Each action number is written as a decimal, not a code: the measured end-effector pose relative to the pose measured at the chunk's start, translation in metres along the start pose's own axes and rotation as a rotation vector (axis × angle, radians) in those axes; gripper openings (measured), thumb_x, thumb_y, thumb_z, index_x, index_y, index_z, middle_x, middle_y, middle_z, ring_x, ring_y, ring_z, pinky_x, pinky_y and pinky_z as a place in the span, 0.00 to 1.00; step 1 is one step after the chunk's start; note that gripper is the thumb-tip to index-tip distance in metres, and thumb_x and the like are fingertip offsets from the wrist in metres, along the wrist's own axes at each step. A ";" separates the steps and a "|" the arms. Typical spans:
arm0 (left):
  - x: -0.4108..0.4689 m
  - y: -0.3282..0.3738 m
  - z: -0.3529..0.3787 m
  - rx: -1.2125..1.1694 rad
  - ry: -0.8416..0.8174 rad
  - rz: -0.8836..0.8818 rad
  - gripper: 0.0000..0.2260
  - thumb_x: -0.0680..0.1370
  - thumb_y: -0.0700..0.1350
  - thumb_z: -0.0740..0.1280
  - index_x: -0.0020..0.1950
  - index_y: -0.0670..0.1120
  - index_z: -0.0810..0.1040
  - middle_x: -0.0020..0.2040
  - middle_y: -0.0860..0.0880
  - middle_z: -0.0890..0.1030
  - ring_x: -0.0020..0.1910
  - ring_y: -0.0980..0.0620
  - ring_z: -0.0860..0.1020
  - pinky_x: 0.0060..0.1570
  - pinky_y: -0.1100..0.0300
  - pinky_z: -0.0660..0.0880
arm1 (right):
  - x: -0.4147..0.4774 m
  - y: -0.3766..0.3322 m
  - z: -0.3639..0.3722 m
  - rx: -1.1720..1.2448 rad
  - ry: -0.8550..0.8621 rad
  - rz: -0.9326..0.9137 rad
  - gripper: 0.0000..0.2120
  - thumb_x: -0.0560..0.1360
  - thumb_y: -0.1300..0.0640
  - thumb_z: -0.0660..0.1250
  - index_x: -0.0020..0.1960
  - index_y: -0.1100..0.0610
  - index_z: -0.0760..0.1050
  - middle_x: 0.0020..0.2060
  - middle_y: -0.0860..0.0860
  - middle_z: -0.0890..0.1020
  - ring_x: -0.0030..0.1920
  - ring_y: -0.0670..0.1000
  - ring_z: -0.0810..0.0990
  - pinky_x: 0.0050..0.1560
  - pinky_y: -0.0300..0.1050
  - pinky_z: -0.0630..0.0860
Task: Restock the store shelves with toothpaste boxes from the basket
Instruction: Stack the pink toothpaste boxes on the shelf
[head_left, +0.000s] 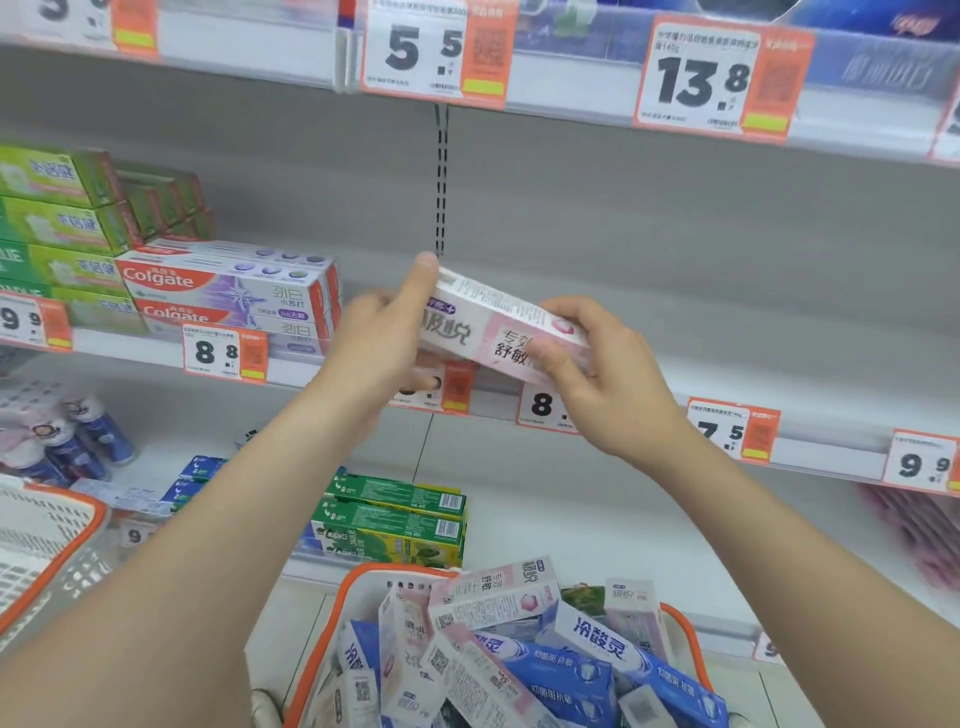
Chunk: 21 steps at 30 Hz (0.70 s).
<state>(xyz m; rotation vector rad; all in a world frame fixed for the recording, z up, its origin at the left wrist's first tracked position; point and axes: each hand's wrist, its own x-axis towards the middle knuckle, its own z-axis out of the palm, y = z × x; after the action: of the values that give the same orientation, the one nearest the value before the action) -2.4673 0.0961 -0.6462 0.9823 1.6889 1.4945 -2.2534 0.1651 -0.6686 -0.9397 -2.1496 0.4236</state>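
Observation:
A pink and white toothpaste box (491, 325) is held level in front of the middle shelf (623, 332), just above its front edge. My left hand (382, 343) grips the box's left end, thumb up along its end face. My right hand (602, 371) pinches its right end from below and in front. At the bottom sits an orange-rimmed basket (358, 577) filled with several pink and blue toothpaste boxes (561, 654) lying jumbled.
Colgate boxes (228, 291) and green boxes (57, 223) are stacked at the left of the middle shelf. Price tags (224, 353) line the shelf edges. Green boxes (395, 519) lie on the lower shelf. A second basket (62, 551) stands at the left.

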 end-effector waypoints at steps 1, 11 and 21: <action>0.007 -0.003 -0.005 0.176 0.091 0.146 0.24 0.81 0.69 0.60 0.55 0.49 0.80 0.54 0.50 0.84 0.54 0.49 0.83 0.52 0.51 0.79 | 0.003 0.003 0.002 -0.008 0.033 0.009 0.14 0.83 0.50 0.66 0.67 0.51 0.74 0.57 0.43 0.79 0.59 0.51 0.75 0.60 0.48 0.72; 0.066 -0.039 -0.016 0.722 0.053 0.251 0.20 0.85 0.50 0.64 0.72 0.40 0.69 0.69 0.39 0.74 0.68 0.38 0.72 0.62 0.47 0.70 | 0.103 0.016 0.041 -0.421 0.124 -0.054 0.18 0.82 0.55 0.67 0.72 0.50 0.73 0.63 0.55 0.73 0.57 0.65 0.74 0.65 0.56 0.69; 0.080 -0.039 -0.018 0.758 -0.077 0.222 0.13 0.85 0.53 0.59 0.60 0.44 0.72 0.52 0.45 0.82 0.48 0.44 0.82 0.47 0.43 0.82 | 0.126 0.029 0.063 -0.024 -0.353 0.399 0.18 0.86 0.58 0.53 0.73 0.55 0.73 0.55 0.50 0.79 0.44 0.41 0.80 0.38 0.38 0.80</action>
<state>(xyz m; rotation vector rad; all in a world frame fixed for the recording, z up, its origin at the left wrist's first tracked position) -2.5267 0.1548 -0.6833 1.6307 2.1912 0.9031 -2.3435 0.2776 -0.6639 -1.4005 -2.2756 0.8108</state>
